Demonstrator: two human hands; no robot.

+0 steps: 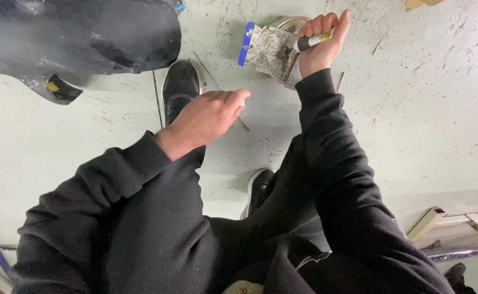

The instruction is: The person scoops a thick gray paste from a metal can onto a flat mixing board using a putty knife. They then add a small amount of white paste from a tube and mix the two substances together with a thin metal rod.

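Right hand [320, 46] clenched on putty knife [269, 50] handle, dirty blade angled over the floor [424, 109] for scraping; left hand [209, 117] hovers loose, fingers half-curled, holding nothing, above a shoe [180, 87].

Looks like workshop or repair bay. Under my shoes, bare concrete floor [424, 109], pale green, scuffed, strewn with grit and chips. Black curved body panel [75, 38] beside me, dusty, paint-flecked. Thin metal rod [220, 87] lying loose on floor. Cream metal frame [467, 223] and chrome tube [456, 253] at edge.
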